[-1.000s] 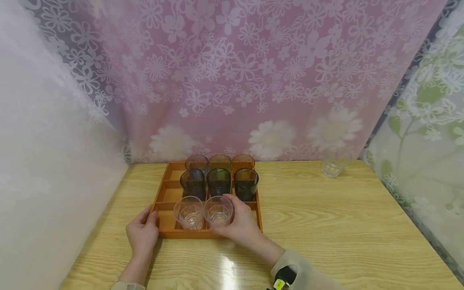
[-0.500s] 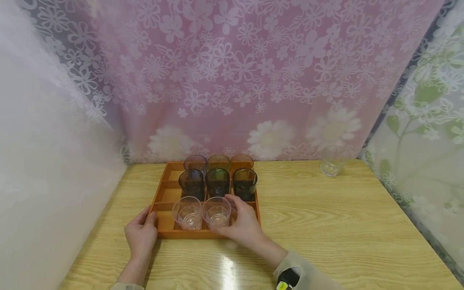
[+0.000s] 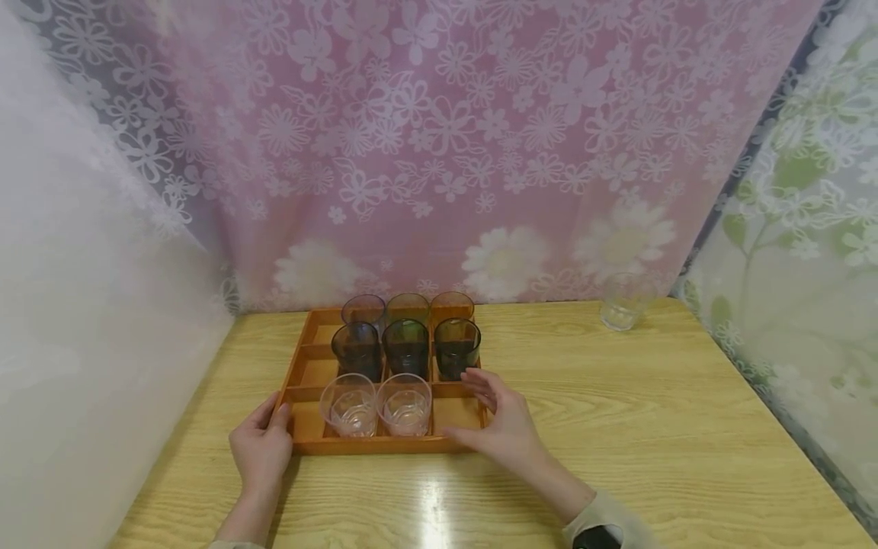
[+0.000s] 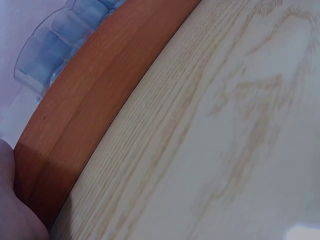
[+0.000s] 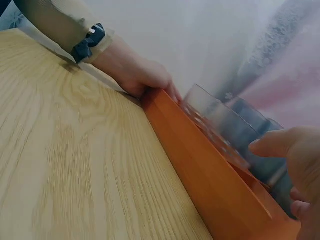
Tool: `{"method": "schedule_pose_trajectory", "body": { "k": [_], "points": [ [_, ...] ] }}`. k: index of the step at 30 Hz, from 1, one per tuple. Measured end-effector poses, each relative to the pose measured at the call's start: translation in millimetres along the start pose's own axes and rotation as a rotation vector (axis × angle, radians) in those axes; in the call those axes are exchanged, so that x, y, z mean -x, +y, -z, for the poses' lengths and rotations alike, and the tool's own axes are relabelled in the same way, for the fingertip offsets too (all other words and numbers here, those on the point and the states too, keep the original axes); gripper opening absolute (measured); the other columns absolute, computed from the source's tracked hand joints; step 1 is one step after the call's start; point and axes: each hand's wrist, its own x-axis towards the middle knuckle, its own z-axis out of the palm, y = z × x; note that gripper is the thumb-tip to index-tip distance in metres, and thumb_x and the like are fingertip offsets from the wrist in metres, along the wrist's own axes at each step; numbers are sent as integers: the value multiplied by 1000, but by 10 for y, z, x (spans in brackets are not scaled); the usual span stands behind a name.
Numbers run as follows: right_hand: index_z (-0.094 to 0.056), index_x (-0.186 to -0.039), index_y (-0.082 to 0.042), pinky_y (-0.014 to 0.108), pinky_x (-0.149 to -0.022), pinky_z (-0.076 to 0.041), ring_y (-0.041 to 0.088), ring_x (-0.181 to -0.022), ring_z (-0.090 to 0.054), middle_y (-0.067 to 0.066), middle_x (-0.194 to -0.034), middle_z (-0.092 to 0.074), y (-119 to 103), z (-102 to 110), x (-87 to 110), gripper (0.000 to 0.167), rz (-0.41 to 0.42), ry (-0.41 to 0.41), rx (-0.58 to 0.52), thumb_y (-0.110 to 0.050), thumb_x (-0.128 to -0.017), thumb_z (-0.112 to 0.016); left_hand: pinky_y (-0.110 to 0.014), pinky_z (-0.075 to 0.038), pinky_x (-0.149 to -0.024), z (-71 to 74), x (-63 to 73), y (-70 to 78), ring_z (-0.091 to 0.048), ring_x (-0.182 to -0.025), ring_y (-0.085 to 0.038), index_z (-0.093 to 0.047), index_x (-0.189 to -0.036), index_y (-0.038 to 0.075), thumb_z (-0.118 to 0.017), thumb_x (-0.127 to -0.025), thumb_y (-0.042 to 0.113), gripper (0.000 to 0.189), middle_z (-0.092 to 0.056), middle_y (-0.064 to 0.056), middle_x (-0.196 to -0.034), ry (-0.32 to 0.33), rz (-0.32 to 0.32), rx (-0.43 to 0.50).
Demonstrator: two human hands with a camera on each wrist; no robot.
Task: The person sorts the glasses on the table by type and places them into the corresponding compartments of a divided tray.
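An orange-brown wooden tray (image 3: 357, 447) with compartments lies on the table. My left hand (image 3: 262, 450) holds its front left corner, thumb over the rim. Two clear glasses stand side by side in the front row, a left one (image 3: 350, 412) and a right one (image 3: 405, 410). To the right of them, my right hand (image 3: 509, 428) hovers over the front right compartment, fingers spread and nothing in them. In the right wrist view its thumb (image 5: 272, 141) shows apart from the glasses. Behind stand three dark glasses (image 3: 407, 357) in the middle row.
At the tray's back are three tinted glasses: purplish (image 3: 363, 308), greenish (image 3: 408, 306) and amber (image 3: 452, 306). Another clear glass (image 3: 620, 309) stands at the far right of the wooden table (image 3: 617, 396). Floral curtains (image 3: 446, 168) bound the back and sides.
My right hand has let go of the right clear glass and moved right, off it. The glass stays in the tray. My left hand keeps its hold on the corner.
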Motion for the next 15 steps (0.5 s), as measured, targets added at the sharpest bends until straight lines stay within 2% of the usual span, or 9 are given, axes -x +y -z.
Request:
{"method": "schedule_pose_trajectory", "body": {
  "k": [3, 7, 11, 15],
  "points": [
    [-54, -144, 5, 39, -112, -46, 36, -132, -60, 19, -140, -63, 34, 198, 65, 85, 13, 41, 49, -7, -73, -99, -5, -48, -79, 4, 8, 1, -65, -120, -27, -72, -132, -3, -69, -101, 5, 32, -71, -19, -128, 8, -7, -5],
    [-56, -142, 3, 29, -110, -46, 34, -130, -61, 13, -138, -65, 103, 499, 140, 80, 37, 117, 115, -7, -74, -98, -4, -47, -79, 9, 16, 7, -64, -122, -32, -71, -132, -4, -69, -101, 4, 33, -71, -20, -128, 10, -17, 0],
    [-57, -140, 4, 19, -107, -45, 35, -127, -62, 14, -135, -65, 189, 814, 213, 76, 51, 195, 182, -6, -76, -97, -3, -46, -79, 8, 16, 14, -63, -124, -35, -71, -133, -5, -68, -101, 4, 33, -70, -21, -129, 3, -17, 3],
    [-56, -140, 6, 14, -105, -44, 38, -126, -62, 16, -134, -65, 282, 1113, 264, 75, 42, 262, 258, -5, -78, -96, -4, -46, -79, 3, 14, 13, -63, -124, -35, -70, -133, -5, -68, -102, 4, 33, -70, -21, -130, -1, -17, 1]
  ]
}}
